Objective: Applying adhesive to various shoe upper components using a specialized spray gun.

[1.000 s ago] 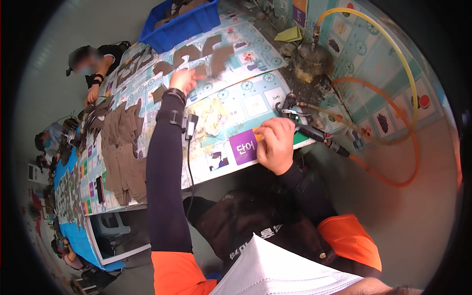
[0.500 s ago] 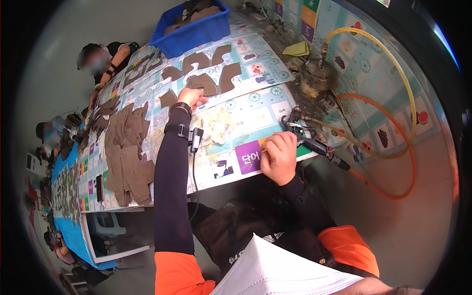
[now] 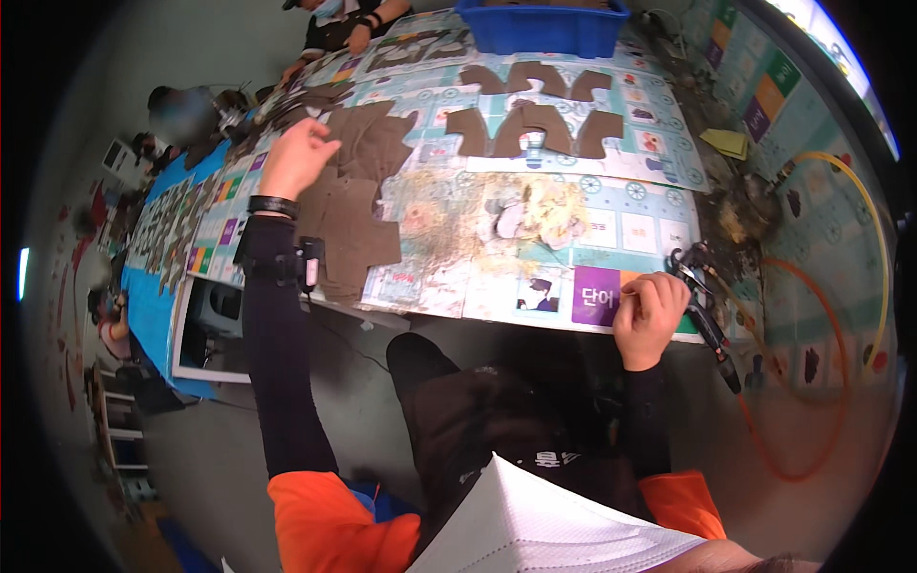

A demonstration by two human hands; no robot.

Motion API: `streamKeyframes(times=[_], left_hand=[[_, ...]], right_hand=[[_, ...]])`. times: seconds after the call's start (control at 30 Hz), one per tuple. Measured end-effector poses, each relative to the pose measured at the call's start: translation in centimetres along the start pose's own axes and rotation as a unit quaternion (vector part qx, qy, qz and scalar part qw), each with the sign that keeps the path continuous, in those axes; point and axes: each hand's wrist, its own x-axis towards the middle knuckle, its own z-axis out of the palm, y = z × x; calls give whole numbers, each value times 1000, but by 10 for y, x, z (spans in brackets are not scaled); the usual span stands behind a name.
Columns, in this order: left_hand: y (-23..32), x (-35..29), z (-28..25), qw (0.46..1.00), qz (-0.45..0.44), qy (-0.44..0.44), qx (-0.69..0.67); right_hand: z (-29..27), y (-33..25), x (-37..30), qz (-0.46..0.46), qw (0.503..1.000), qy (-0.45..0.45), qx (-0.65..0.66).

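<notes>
My left hand point(image 3: 298, 158) is over the left edge of a pile of brown fabric-like cut pieces point(image 3: 355, 224), fingers bent and a little apart, nothing visible in them. At the table's front edge, my right hand point(image 3: 651, 320) has its fingers curled in, and no held thing shows. Just right of it, apart from the fingers, lies a black-handled spray gun point(image 3: 705, 315) with an orange hose. Curved brown pieces form two rows beyond: a far row point(image 3: 535, 78) and a nearer row point(image 3: 549, 126), where some pieces overlap.
A blue bin point(image 3: 544, 33) stands at the far edge. Yellowish residue point(image 3: 544, 215) stains the patterned table cover point(image 3: 439, 277). A yellow hose point(image 3: 864, 220) loops at the right, near a yellow paper point(image 3: 726, 143). Other people point(image 3: 358, 33) work at the far left.
My left hand has left the nearer row of curved pieces and moved left to the brown pile. The view has shifted left. My right hand stays beside the spray gun.
</notes>
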Motion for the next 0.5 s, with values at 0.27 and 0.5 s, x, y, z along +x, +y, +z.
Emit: streamKeyframes(times=[0.27,0.5], left_hand=[[-59,-64,9,988,-16,-153,-22],[-36,-73,20,989,131,-24,65]], right_hand=[[4,3,-2,-8,1000,-24,-18],[5,2,-1,-11,999,-29,-30]])
